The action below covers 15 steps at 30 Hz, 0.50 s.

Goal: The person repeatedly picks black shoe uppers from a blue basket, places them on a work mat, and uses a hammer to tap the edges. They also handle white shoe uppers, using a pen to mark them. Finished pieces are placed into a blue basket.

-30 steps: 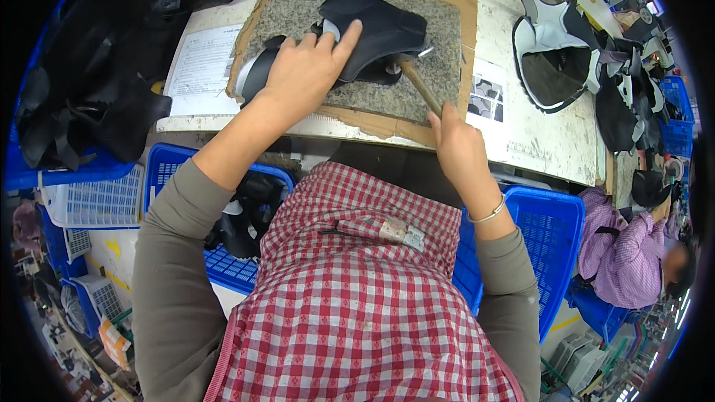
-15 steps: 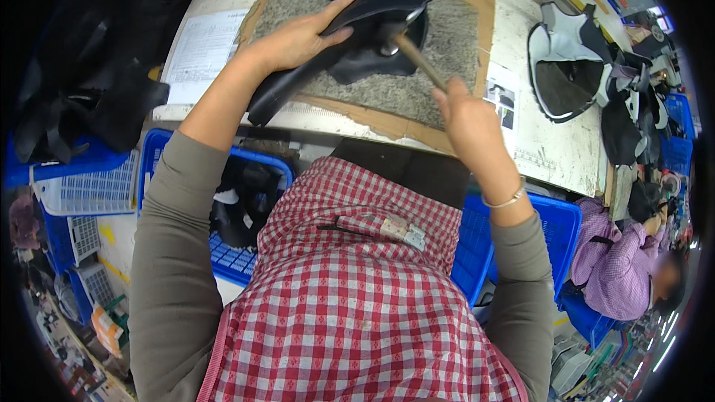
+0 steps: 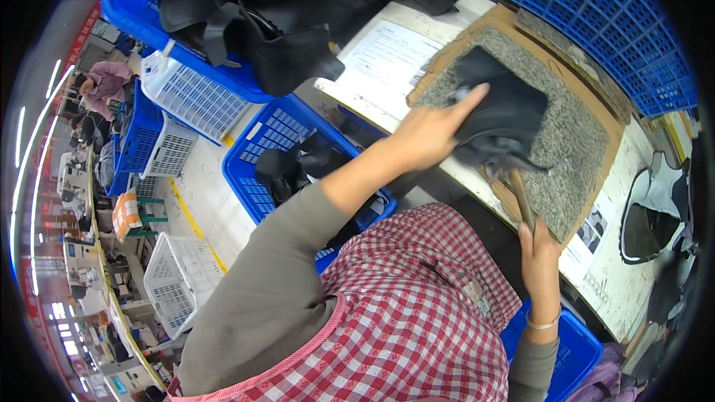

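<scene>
Gripping a hammer (image 3: 523, 197) by its tan wooden handle in the closed right hand (image 3: 540, 249), wrist ringed by a bracelet (image 3: 542, 324). Laying the left hand (image 3: 426, 138) over the near left edge of a black leather-like piece (image 3: 510, 100), index finger stretched out across its surface; cannot tell, for the blur, how tightly gripped. Can place that piece ahead of both hands, on a speckled grey slab (image 3: 577, 152), and the hammer's blurred head at its near edge, between the two hands. Can see brown cardboard (image 3: 609, 160) around the slab, on a white counter (image 3: 622, 290) reaching past the right hand. Can make out a printed sheet (image 3: 392, 54) beyond the left hand, a sheet with pictures (image 3: 593, 238) just right of the right hand, and a white-and-black shoe-like upper (image 3: 654, 212) farther right. Also a heap of black pieces (image 3: 290, 59) ahead and left of the left hand, a blue basket (image 3: 242, 171) with more dark pieces left of it and below the forearm, a large blue crate (image 3: 596, 15) well beyond both hands, and a red-checked apron (image 3: 410, 313) nearer than either.
</scene>
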Each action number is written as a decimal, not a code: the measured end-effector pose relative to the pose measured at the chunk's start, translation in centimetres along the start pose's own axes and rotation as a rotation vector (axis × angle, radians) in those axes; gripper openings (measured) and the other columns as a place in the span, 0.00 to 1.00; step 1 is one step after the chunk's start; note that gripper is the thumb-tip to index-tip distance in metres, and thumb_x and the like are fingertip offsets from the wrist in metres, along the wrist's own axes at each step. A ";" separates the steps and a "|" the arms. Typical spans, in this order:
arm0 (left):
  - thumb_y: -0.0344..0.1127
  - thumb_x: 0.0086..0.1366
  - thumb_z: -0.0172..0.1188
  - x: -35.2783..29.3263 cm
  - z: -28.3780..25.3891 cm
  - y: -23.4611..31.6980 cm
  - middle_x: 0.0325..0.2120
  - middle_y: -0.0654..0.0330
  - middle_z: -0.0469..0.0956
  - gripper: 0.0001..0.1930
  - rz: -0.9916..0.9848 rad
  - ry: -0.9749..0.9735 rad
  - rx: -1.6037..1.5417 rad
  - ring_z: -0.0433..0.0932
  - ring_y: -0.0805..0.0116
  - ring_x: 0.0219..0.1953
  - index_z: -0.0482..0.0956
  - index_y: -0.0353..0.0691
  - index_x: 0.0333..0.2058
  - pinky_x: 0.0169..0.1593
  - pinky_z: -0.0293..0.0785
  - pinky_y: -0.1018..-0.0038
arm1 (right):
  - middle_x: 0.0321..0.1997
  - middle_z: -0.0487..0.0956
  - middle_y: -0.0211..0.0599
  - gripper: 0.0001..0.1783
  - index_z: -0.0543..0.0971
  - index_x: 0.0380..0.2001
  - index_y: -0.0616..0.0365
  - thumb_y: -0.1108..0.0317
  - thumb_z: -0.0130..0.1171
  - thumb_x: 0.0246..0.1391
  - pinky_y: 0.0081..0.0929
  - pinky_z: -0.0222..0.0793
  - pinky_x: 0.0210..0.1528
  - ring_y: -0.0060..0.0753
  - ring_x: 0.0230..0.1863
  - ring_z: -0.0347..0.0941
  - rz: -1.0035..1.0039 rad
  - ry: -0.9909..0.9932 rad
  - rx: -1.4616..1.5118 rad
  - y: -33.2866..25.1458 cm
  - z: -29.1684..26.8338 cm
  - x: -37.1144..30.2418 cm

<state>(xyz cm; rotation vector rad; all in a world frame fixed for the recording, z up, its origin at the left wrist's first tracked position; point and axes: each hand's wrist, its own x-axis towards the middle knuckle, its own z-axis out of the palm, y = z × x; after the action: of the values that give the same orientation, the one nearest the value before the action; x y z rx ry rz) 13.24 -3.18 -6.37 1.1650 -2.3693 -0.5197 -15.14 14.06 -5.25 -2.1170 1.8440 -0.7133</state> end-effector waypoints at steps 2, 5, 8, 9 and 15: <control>0.28 0.60 0.62 -8.4 -0.5 -2.7 0.47 0.40 0.82 0.49 -0.098 0.193 0.085 0.83 0.37 0.40 0.47 0.54 0.76 0.45 0.79 0.52 | 0.23 0.75 0.59 0.13 0.75 0.40 0.66 0.65 0.59 0.68 0.46 0.68 0.28 0.66 0.26 0.73 0.163 -0.054 0.062 -0.3 -0.5 -2.6; 0.37 0.67 0.62 -22.2 -0.2 -7.5 0.53 0.39 0.79 0.46 -0.532 0.175 0.207 0.83 0.35 0.37 0.42 0.50 0.76 0.40 0.81 0.50 | 0.20 0.71 0.45 0.13 0.75 0.39 0.63 0.62 0.59 0.69 0.36 0.66 0.26 0.41 0.21 0.69 0.346 0.014 0.074 1.3 -1.5 -5.7; 0.46 0.69 0.61 -34.3 -0.2 -11.1 0.47 0.37 0.82 0.41 -0.985 -0.136 0.309 0.83 0.37 0.44 0.52 0.45 0.74 0.47 0.80 0.49 | 0.19 0.68 0.31 0.15 0.76 0.38 0.62 0.59 0.59 0.70 0.28 0.62 0.25 0.21 0.23 0.62 0.490 0.223 0.110 5.8 -3.3 -7.3; 0.46 0.68 0.61 -36.7 -0.2 -11.9 0.51 0.39 0.80 0.37 -1.051 -0.275 0.334 0.82 0.40 0.48 0.58 0.45 0.71 0.50 0.79 0.51 | 0.22 0.71 0.31 0.15 0.77 0.39 0.61 0.58 0.59 0.69 0.27 0.64 0.27 0.21 0.25 0.64 0.468 0.279 0.065 7.8 -4.2 -7.7; 0.40 0.65 0.61 -29.6 -0.7 -10.7 0.58 0.53 0.77 0.23 -0.763 -0.145 0.224 0.77 0.49 0.58 0.77 0.47 0.59 0.59 0.76 0.56 | 0.35 0.84 0.46 0.24 0.74 0.60 0.55 0.53 0.57 0.68 0.37 0.73 0.39 0.41 0.34 0.80 0.682 0.469 -0.121 20.1 -6.8 -7.2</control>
<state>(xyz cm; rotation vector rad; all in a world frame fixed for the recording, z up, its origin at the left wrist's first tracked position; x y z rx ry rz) 36.53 14.55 -17.90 2.2135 -2.0630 -0.5926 -36.40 18.58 -10.65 -1.2684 2.6904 -0.9738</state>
